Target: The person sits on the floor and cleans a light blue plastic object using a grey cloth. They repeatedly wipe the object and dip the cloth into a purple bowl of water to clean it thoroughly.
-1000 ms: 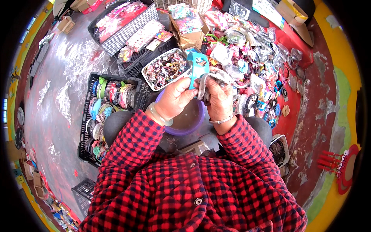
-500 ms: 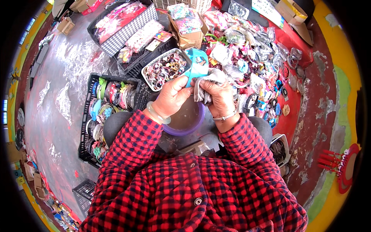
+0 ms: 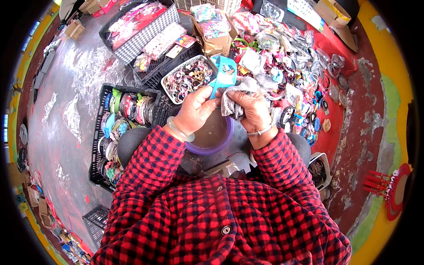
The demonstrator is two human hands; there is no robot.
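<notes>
My left hand (image 3: 195,110) pinches one end of a wide, bright blue headband (image 3: 225,75), whose loop stands up and away from me. Bunched in my right hand (image 3: 252,108) is a damp-looking grey cloth (image 3: 234,99), pressed against the band's lower end. Both hands are close together above a purple basin (image 3: 229,139) of murky water between my knees. Fingers and cloth hide part of the band's near end.
At left, a black crate (image 3: 93,145) holds rows of headbands. Beyond the basin stands a white basket (image 3: 165,81) of hair ties. A large pile of hair accessories (image 3: 282,75), many in clear bags, spreads on red cloth (image 3: 338,57) at right. A cardboard box (image 3: 217,46) stands behind.
My right hand with the cloth has shifted slightly right and down along the headband's end. The headband has turned a little; my left hand keeps its hold.
</notes>
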